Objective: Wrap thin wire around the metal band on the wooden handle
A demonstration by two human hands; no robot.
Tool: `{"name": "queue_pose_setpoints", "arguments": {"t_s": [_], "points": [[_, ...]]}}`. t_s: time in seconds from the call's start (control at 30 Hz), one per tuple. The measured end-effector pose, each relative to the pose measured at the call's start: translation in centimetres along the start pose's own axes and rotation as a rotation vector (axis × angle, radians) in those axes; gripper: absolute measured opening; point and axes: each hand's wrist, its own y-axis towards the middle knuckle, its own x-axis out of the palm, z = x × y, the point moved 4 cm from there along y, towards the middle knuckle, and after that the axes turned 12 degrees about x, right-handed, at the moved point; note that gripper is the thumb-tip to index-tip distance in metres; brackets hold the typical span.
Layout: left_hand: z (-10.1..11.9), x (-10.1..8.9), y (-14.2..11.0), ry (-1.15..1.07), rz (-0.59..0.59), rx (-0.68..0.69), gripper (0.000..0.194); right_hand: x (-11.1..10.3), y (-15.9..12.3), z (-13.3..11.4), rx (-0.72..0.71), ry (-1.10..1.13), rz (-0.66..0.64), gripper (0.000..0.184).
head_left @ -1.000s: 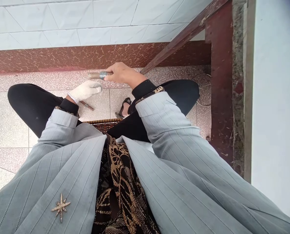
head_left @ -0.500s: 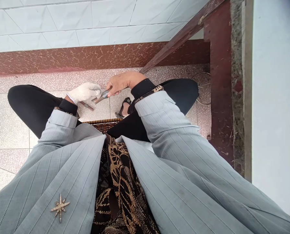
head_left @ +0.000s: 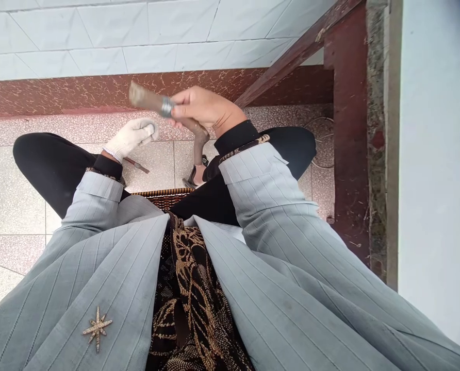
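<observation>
My right hand (head_left: 209, 108) is wrapped around a bent wooden stick (head_left: 149, 99) with a band of grey wire around it. Its thick pale end points up and left, blurred by motion; the crooked lower end hangs below my fingers. My left hand (head_left: 131, 136), in a white knitted glove, is closed a little below and left of the stick's thick end, apart from it. Whatever sits in the gloved fingers, if anything, is hidden. Beneath the left wrist shows a thin chisel-like tool (head_left: 137, 165) with a reddish-brown handle and flat metal tip.
Black-trousered knees spread to both sides over a speckled tile floor (head_left: 13, 190). A woven seat edge (head_left: 168, 193) shows between the thighs, near a black shoe (head_left: 195, 175). Ahead stands a tiled wall (head_left: 110, 31); a dark red wooden frame (head_left: 346, 129) rises at right, beside a cable (head_left: 323, 166).
My right hand has lifted and swung the wooden stick up, away from the gloved hand; more of its bent end shows. My left hand has risen slightly and stays closed.
</observation>
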Motion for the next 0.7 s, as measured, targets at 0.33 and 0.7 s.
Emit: {"name": "queue_pose_setpoints", "arguments": {"t_s": [0.33, 0.7], "points": [[0.9, 1.1, 0.0, 0.246, -0.137, -0.012, 0.023, -1.0, 2.0, 1.7, 0.258, -0.511, 0.433, 0.025], [1.3, 0.3, -0.2, 0.375, -0.133, -0.083, 0.016, 3.0, 1.7, 2.9, 0.436, -0.657, -0.229, 0.013]]}}
